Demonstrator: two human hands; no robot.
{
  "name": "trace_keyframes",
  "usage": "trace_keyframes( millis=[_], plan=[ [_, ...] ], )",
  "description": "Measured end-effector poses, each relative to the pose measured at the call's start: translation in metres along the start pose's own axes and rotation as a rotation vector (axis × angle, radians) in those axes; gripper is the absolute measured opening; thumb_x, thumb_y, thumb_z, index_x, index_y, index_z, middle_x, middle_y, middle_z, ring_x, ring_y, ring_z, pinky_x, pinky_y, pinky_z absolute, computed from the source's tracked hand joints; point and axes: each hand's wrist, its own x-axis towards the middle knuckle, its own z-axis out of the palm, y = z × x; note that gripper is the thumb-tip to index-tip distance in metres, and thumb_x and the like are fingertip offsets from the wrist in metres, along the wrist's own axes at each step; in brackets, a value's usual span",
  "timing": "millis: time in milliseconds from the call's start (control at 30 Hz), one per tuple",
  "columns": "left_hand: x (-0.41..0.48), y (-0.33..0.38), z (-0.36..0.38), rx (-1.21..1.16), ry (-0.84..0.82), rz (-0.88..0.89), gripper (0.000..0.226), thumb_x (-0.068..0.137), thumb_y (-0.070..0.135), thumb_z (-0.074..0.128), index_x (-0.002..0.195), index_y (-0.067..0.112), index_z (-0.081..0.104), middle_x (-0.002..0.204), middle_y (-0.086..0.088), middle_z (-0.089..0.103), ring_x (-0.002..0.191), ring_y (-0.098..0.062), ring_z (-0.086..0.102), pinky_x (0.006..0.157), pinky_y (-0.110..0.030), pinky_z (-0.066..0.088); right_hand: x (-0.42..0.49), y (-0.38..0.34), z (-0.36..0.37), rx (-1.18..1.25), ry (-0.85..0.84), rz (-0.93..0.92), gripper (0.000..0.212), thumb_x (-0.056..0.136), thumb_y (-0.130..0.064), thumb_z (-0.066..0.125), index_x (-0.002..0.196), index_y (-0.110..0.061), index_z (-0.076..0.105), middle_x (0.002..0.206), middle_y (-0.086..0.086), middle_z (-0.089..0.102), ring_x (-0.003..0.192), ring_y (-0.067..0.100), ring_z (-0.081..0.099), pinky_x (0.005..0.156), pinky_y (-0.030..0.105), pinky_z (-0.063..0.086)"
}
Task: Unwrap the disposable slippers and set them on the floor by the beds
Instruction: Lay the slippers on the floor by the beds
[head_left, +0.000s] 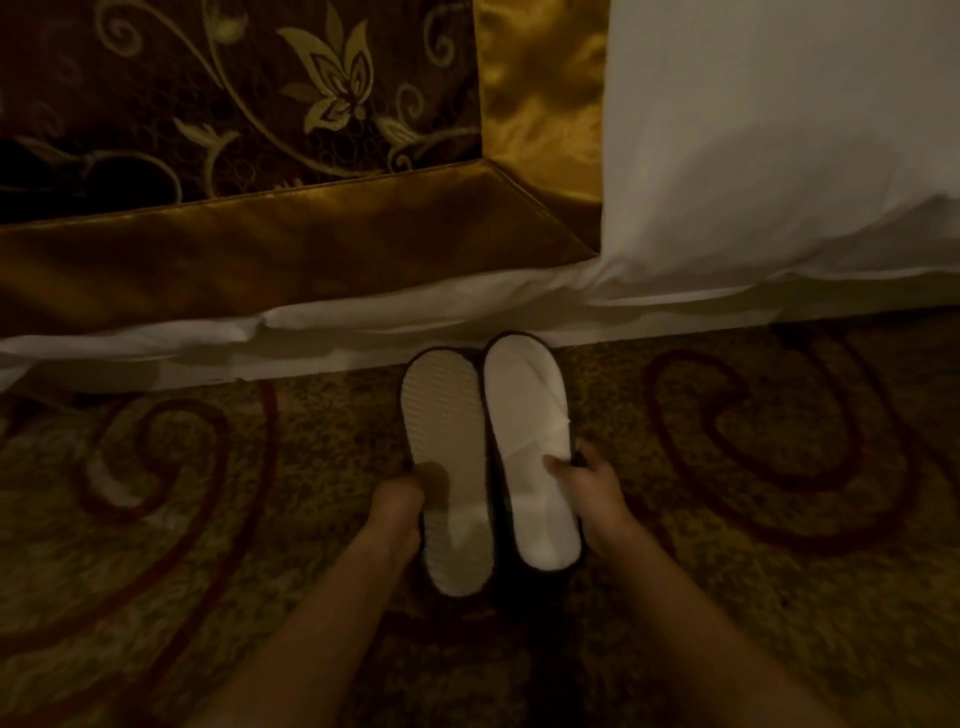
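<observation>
Two white disposable slippers with dark edging lie side by side on the patterned carpet, toes toward the bed. The left slipper (447, 441) shows a ribbed surface. My left hand (397, 501) grips its left edge near the middle. The right slipper (524, 415) shows a smooth white top with a flat folded upper. My right hand (587, 483) pinches its right edge, thumb on the white fabric. No wrapper is visible.
The bed's side runs across the top, with a white sheet (753, 156) on the right and a brown and gold floral runner (234, 104) on the left. White bedding (363, 322) hangs at the bed's lower edge. Swirl-patterned carpet (779, 467) extends left and right.
</observation>
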Motion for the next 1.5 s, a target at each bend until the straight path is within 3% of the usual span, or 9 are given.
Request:
trace_keyframes(
  millis=[133,300,400,600,700,867,1100,1267,1500],
  plan=[
    [-0.007,0.007,-0.012,0.052,0.052,-0.059,0.044,0.097,0.026,0.046,0.134,0.003,0.047,0.121,-0.018,0.058,0.105,-0.037,0.055,0.088,-0.039,0.049,-0.001,-0.002,-0.001,-0.029,-0.008,-0.016,0.035,0.084,-0.02,0.064,0.118,-0.021,0.057,0.103,0.001,0.066,0.087,0.019,0.063,0.073,0.033,0.053],
    [-0.019,0.02,-0.023,-0.056,-0.369,-0.132,0.049,0.08,0.075,0.033,0.099,0.039,0.06,0.098,0.004,0.062,0.091,-0.017,0.06,0.068,-0.032,0.053,0.003,0.002,-0.01,-0.41,0.215,-0.066,0.03,0.09,-0.02,0.057,0.11,0.001,0.059,0.107,0.018,0.064,0.093,0.028,0.06,0.076,0.031,0.046],
    [-0.012,0.019,-0.03,-0.023,-0.402,-0.162,0.061,0.067,0.078,0.045,0.109,0.036,0.058,0.111,0.002,0.06,0.102,-0.019,0.058,0.093,-0.042,0.047,0.006,0.005,-0.014,-0.798,0.149,-0.016,0.045,0.092,-0.026,0.052,0.126,0.004,0.046,0.12,0.022,0.059,0.108,0.034,0.057,0.084,0.033,0.045],
    [-0.007,0.01,-0.048,0.004,-0.364,-0.257,0.061,0.064,0.059,0.064,0.109,0.017,0.068,0.106,-0.011,0.065,0.088,-0.027,0.062,0.066,-0.035,0.054,0.0,0.003,-0.003,-1.159,0.307,-0.268,0.069,0.091,-0.036,0.047,0.146,-0.009,0.015,0.145,0.021,0.029,0.13,0.036,0.031,0.11,0.039,0.026],
    [-0.008,0.001,-0.048,-0.23,-0.456,-0.373,0.058,0.057,0.053,0.07,0.099,0.012,0.074,0.104,-0.014,0.071,0.102,-0.03,0.062,0.081,-0.045,0.054,-0.002,-0.006,0.017,-0.991,0.175,-0.499,0.061,0.094,-0.033,0.047,0.144,-0.004,0.026,0.145,0.019,0.037,0.131,0.033,0.035,0.11,0.035,0.026],
    [-0.005,-0.007,-0.039,-0.197,-0.359,-0.23,0.045,0.092,0.045,0.044,0.115,0.012,0.064,0.093,-0.013,0.075,0.086,-0.03,0.068,0.069,-0.037,0.055,-0.01,-0.003,0.061,-0.515,-0.311,0.005,0.055,0.092,-0.039,0.05,0.137,-0.01,0.038,0.132,0.012,0.052,0.114,0.029,0.054,0.095,0.033,0.044],
    [0.005,-0.018,-0.043,-0.097,-0.119,-0.041,0.042,0.099,0.033,0.039,0.133,0.011,0.049,0.12,-0.004,0.057,0.102,-0.022,0.058,0.095,-0.037,0.047,-0.013,0.018,0.066,-0.522,-0.213,-0.113,0.042,0.092,-0.014,0.053,0.131,-0.004,0.044,0.128,0.014,0.054,0.12,0.029,0.051,0.087,0.02,0.036],
    [0.022,-0.015,-0.05,0.856,0.064,0.239,0.019,0.098,0.022,0.043,0.088,0.017,0.058,0.104,-0.014,0.06,0.086,-0.023,0.057,0.077,-0.029,0.047,-0.025,0.013,0.06,-0.885,-0.156,-0.387,0.045,0.095,-0.021,0.046,0.138,-0.007,0.037,0.139,0.014,0.046,0.124,0.027,0.045,0.106,0.031,0.036],
    [0.078,0.034,-0.027,1.36,-0.111,0.563,0.065,0.097,0.035,0.043,0.151,0.019,0.011,0.159,-0.012,0.015,0.144,-0.034,0.02,0.117,-0.045,0.023,-0.064,0.041,0.057,-1.251,-0.164,-0.04,0.057,0.087,-0.049,0.053,0.127,-0.011,0.038,0.126,0.008,0.055,0.11,0.023,0.058,0.084,0.033,0.049]
  ],
)
